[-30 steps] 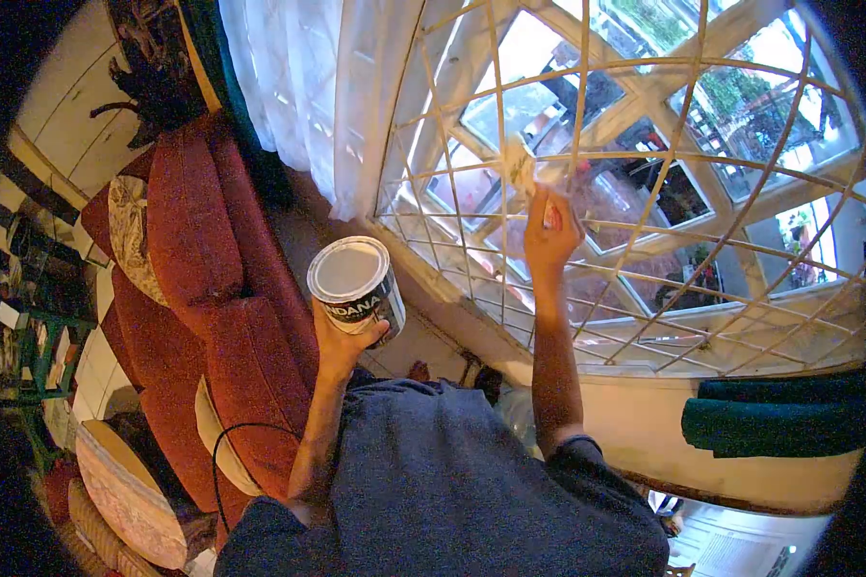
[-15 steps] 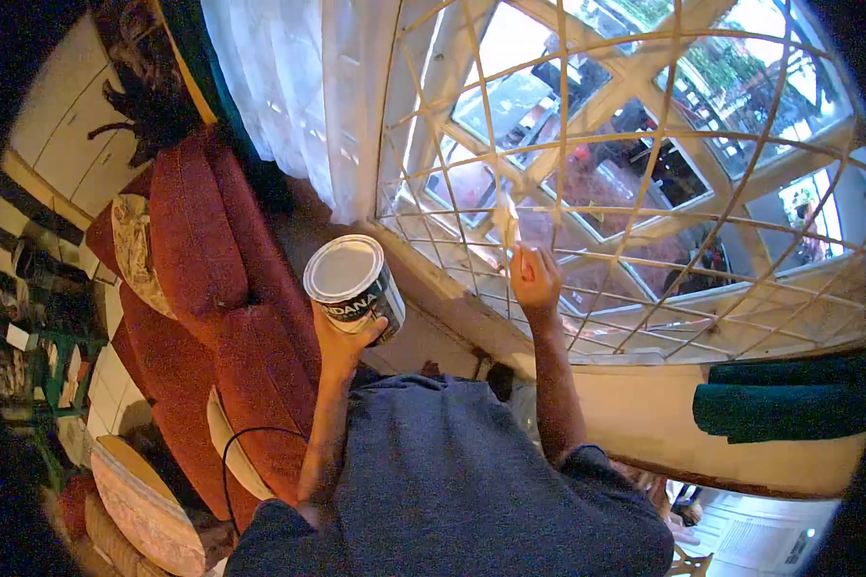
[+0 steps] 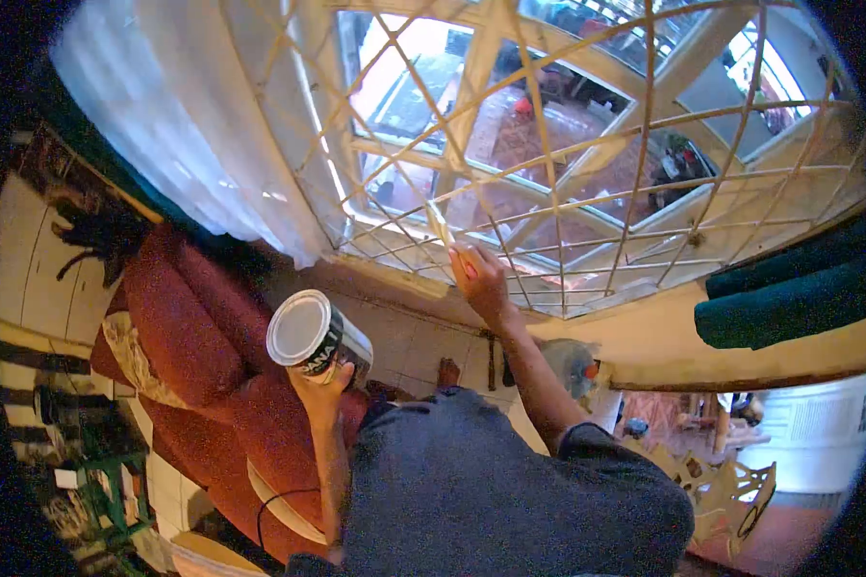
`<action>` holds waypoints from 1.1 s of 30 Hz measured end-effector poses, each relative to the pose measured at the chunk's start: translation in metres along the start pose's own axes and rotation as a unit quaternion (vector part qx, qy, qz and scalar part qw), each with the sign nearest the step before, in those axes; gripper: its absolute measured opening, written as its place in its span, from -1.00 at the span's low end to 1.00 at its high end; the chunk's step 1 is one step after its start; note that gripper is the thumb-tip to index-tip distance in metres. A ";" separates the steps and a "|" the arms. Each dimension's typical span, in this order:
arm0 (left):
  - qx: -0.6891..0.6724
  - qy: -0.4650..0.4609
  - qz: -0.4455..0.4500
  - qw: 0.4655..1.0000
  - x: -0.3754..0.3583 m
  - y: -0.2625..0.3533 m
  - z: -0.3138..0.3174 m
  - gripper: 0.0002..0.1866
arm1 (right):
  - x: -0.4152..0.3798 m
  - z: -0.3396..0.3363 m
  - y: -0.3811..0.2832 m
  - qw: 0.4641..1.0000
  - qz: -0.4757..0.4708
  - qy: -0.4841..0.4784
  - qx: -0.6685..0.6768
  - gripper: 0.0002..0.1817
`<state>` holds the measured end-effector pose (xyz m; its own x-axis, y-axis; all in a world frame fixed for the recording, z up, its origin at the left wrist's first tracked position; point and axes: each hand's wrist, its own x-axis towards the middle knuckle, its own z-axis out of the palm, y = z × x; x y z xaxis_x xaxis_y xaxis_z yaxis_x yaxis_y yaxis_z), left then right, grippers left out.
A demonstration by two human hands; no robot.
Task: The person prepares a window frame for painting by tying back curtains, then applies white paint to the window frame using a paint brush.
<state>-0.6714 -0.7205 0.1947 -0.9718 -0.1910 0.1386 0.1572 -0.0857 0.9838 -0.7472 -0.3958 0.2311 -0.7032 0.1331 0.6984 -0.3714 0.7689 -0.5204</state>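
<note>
My left hand [image 3: 323,392] is wrapped round a paint can [image 3: 300,329] with a dark label and a pale round top, held tilted in front of the sofa. Raised at the window, my right hand [image 3: 481,279] grips a paintbrush [image 3: 440,223], its pale end pointing up and away from me. The brush overlaps the lower bars of the window grille [image 3: 549,207] in this view. Most of its handle is hidden within my fingers.
A red sofa [image 3: 188,327] stands on the left, below a white curtain [image 3: 154,125]. Dark green cloth [image 3: 789,303] hangs over the ledge at right. Beneath my right forearm is a pale rounded container [image 3: 568,365]. A yellowish chair [image 3: 741,500] stands lower right.
The view has turned, so the window and sofa sit differently in it. My right hand with the paintbrush is now farther left along the grille; the can stays in my left hand.
</note>
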 end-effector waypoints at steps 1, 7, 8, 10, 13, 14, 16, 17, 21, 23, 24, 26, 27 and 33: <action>-0.017 0.013 -0.016 1.000 -0.002 -0.008 -0.001 0.05 | -0.008 -0.006 0.003 1.000 0.026 0.007 -0.001 -0.84; 0.024 0.011 -0.056 0.998 -0.003 -0.016 0.006 0.11 | -0.070 -0.029 0.025 0.961 0.277 0.009 0.027 -0.74; 0.098 0.003 -0.069 0.993 -0.004 -0.031 -0.006 0.13 | -0.082 -0.030 0.027 0.937 0.339 0.019 0.076 -0.73; 0.040 0.004 -0.078 0.996 -0.004 -0.016 0.010 0.13 | -0.097 -0.032 0.030 0.872 0.455 0.043 0.174 -0.72; 0.023 0.008 -0.091 0.996 -0.010 -0.001 0.028 0.14 | -0.114 -0.030 0.031 0.763 0.557 0.139 0.297 -0.72; 0.027 0.011 -0.093 0.995 -0.013 -0.002 0.026 0.14 | -0.119 -0.029 0.031 0.720 0.583 0.170 0.336 -0.72; 0.029 -0.019 -0.100 0.994 -0.015 -0.006 0.022 0.16 | -0.123 -0.032 0.031 0.738 0.553 0.205 0.328 -0.74; 0.027 -0.028 -0.106 0.994 -0.020 -0.007 0.021 0.15 | -0.125 -0.037 0.029 0.749 0.538 0.214 0.322 -0.74; 0.077 -0.065 -0.161 0.982 -0.022 0.004 0.023 0.09 | -0.116 -0.065 0.019 0.816 0.448 0.267 0.251 -0.75; 0.140 -0.109 -0.195 0.965 -0.021 0.006 0.014 0.09 | -0.118 -0.084 0.010 0.840 0.396 0.308 0.208 -0.76; 0.172 -0.133 -0.209 0.953 -0.021 0.008 0.010 0.09 | -0.108 -0.097 -0.007 0.851 0.374 0.329 0.171 -0.77; 0.200 -0.183 -0.108 0.957 -0.024 -0.012 -0.006 0.09 | -0.085 -0.125 -0.019 0.915 0.248 0.317 -0.021 -0.79; 0.192 -0.181 -0.060 0.963 -0.030 -0.021 -0.012 0.08 | -0.079 -0.142 -0.019 0.934 0.147 0.273 -0.176 -0.79; 0.010 -0.158 -0.218 0.963 -0.027 0.011 -0.007 0.07 | -0.061 -0.138 0.016 0.913 0.087 0.211 -0.338 -0.85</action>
<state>-0.6427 -0.7227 0.2014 -0.9504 0.1656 -0.2634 -0.2778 -0.0708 0.9580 -0.6261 -0.3054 0.2481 -0.3672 0.4091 0.8353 0.2833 0.9046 -0.3185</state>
